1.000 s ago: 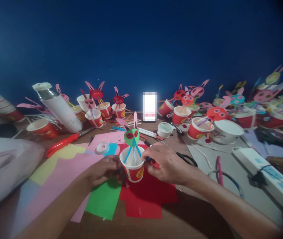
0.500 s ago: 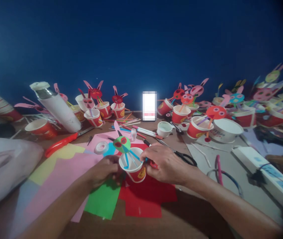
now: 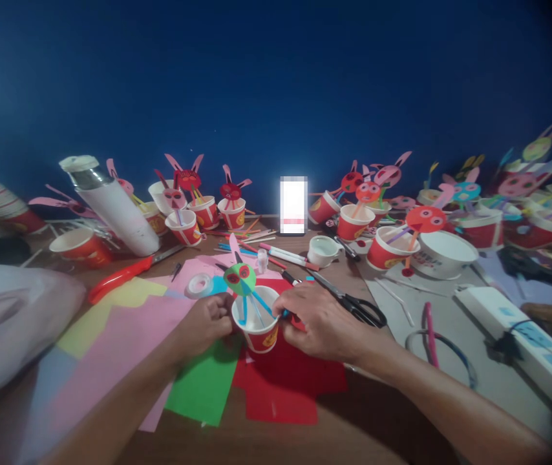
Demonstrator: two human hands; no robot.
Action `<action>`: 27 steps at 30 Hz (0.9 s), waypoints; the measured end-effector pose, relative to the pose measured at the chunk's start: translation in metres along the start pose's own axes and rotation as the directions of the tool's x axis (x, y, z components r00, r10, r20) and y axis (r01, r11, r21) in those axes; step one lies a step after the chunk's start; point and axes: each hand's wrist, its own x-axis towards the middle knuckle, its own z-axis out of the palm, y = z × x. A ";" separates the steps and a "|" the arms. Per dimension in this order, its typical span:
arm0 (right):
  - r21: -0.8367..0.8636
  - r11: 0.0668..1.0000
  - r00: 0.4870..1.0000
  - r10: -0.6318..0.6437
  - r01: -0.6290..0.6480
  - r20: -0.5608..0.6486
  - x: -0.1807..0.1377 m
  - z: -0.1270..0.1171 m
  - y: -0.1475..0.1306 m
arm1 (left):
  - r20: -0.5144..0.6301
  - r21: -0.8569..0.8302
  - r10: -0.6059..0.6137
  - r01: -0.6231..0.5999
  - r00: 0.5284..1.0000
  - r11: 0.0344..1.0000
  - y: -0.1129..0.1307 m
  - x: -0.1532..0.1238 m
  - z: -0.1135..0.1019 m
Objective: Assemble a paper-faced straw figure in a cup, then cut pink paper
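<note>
A red and white paper cup (image 3: 262, 341) stands upright between my hands, above sheets of red and green paper. Inside it leans a green paper rabbit face (image 3: 240, 279) with red eyes, thin ears and blue strips running down into the cup. My left hand (image 3: 211, 321) is closed against the cup's left wall, fingertips partly hidden. On the right rim, my right hand (image 3: 317, 320) pinches the cup where a blue strip (image 3: 265, 305) crosses the edge. Black-handled scissors (image 3: 360, 309) lie just beyond my right hand.
Pink paper (image 3: 125, 345), a tape roll (image 3: 199, 285) and a red-handled knife (image 3: 121, 278) lie to the left, near a white flask (image 3: 116, 213). Behind are pens, a lit phone (image 3: 293, 205) and several finished rabbit cups (image 3: 356, 223). A power strip (image 3: 523, 329) sits right.
The fingers of my left hand have curled in more and sit slightly higher beside the cup. My right hand keeps its pinch at the rim. The view has shifted slightly.
</note>
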 end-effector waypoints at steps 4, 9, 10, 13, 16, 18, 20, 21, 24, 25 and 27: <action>-0.008 1.000 1.000 -0.018 0.018 0.012 -0.002 0.000 0.000 | -0.015 -0.004 0.014 -0.014 1.000 1.000 0.002 -0.002 -0.004; -0.007 1.000 1.000 -0.022 0.022 0.009 -0.001 -0.002 -0.002 | 0.030 -0.015 0.000 0.000 1.000 1.000 0.001 -0.004 -0.010; -0.007 1.000 1.000 -0.021 0.021 0.007 0.000 -0.003 -0.003 | 0.038 -0.015 0.001 0.000 0.999 1.000 0.000 -0.004 -0.012; -0.001 1.000 1.000 -0.016 0.016 0.020 0.000 -0.003 -0.003 | 0.063 -0.001 0.001 -0.001 0.998 1.000 -0.004 -0.003 -0.015; -0.007 1.000 0.999 -0.003 0.004 0.034 0.000 -0.002 -0.003 | 0.084 0.022 0.011 -0.013 0.996 1.000 -0.006 -0.002 -0.019; -0.015 1.000 0.999 0.007 -0.006 0.035 0.000 -0.002 -0.003 | 0.095 0.032 0.027 -0.030 0.995 0.999 -0.006 -0.001 -0.020; -0.023 1.000 0.999 0.020 -0.019 0.035 0.000 -0.002 -0.004 | 0.108 0.043 0.041 -0.046 0.993 0.998 -0.005 -0.001 -0.022; -0.027 0.999 0.999 0.026 -0.025 0.033 -0.001 -0.002 -0.004 | 0.115 0.049 0.047 -0.053 0.992 0.997 -0.005 -0.002 -0.022; -0.029 0.999 0.999 0.039 -0.038 0.031 -0.001 -0.002 -0.003 | 0.146 0.071 0.059 -0.070 0.988 0.995 -0.004 -0.003 -0.023; -0.025 0.999 0.999 0.040 -0.039 0.032 -0.001 -0.002 -0.003 | 0.150 0.079 0.061 -0.074 0.987 0.994 -0.004 -0.004 -0.023; -0.018 0.999 0.999 0.039 -0.039 0.032 -0.001 -0.001 -0.001 | 0.135 0.100 0.070 -0.084 0.988 0.991 -0.004 -0.004 -0.022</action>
